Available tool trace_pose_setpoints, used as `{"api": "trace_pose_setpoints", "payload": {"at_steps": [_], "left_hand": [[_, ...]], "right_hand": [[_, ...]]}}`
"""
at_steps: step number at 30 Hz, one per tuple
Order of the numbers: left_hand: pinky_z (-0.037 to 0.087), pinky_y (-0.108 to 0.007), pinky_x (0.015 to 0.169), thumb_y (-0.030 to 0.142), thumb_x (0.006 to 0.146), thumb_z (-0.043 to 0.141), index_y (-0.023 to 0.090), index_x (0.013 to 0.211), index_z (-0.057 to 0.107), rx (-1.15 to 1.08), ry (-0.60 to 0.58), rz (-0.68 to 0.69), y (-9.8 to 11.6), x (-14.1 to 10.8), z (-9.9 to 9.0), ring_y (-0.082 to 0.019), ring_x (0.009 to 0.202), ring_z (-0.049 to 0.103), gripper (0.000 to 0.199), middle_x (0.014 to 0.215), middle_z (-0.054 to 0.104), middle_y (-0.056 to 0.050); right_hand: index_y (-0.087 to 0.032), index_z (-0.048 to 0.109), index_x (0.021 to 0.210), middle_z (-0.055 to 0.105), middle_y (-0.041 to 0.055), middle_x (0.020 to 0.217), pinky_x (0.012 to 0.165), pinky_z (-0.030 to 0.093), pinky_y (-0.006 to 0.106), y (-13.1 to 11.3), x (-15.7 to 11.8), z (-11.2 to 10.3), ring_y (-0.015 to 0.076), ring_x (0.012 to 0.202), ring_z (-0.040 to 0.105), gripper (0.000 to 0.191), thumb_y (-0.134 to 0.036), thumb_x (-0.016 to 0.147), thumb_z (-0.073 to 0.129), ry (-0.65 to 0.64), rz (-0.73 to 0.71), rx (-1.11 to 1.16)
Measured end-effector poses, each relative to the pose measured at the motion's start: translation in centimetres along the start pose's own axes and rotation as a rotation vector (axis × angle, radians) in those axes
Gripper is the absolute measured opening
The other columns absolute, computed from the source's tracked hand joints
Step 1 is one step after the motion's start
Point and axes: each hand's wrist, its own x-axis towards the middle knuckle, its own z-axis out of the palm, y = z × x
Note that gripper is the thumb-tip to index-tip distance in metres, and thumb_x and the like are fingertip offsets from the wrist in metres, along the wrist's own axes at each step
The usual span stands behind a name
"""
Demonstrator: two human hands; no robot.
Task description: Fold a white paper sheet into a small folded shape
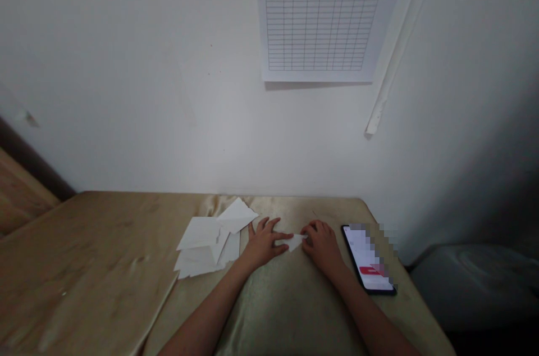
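Note:
A small white piece of folded paper [296, 242] with a pointed shape lies low over the cloth between my two hands. My left hand [261, 245] has its thumb and index finger on the paper's left end, while its other fingers are spread apart. At the right tip, the bent fingers and thumb of my right hand [323, 243] pinch the same paper. Part of the paper is hidden under the fingers. Just left of my left hand, several loose white paper sheets [202, 232] overlap in a pile.
A phone [365, 259] with a lit screen lies right of my right hand. Gold-coloured cloth [105, 266] covers the table, which meets a white wall [147, 92]. A printed grid sheet [320, 30] hangs there beside a white strip [391, 64]. A dark grey object [471, 283] stands beyond the right edge.

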Motion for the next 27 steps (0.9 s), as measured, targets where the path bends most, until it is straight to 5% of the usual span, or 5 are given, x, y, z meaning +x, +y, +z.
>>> {"api": "trace_pose_setpoints", "payload": {"at_steps": [27], "left_hand": [[0.006, -0.074, 0.112, 0.045, 0.085, 0.069, 0.050, 0.119, 0.067, -0.017, 0.019, -0.008, 0.5, -0.1, 0.1, -0.039, 0.146, 0.025, 0.035, 0.156, 0.041, 0.001]], "right_hand": [[-0.029, 0.074, 0.096, 0.063, 0.0050, 0.108, 0.098, 0.037, 0.035, 1.1, 1.2, 0.0, 0.0227, 0.110, 0.054, 0.024, -0.015, 0.084, 0.057, -0.040, 0.051, 0.055]]}}
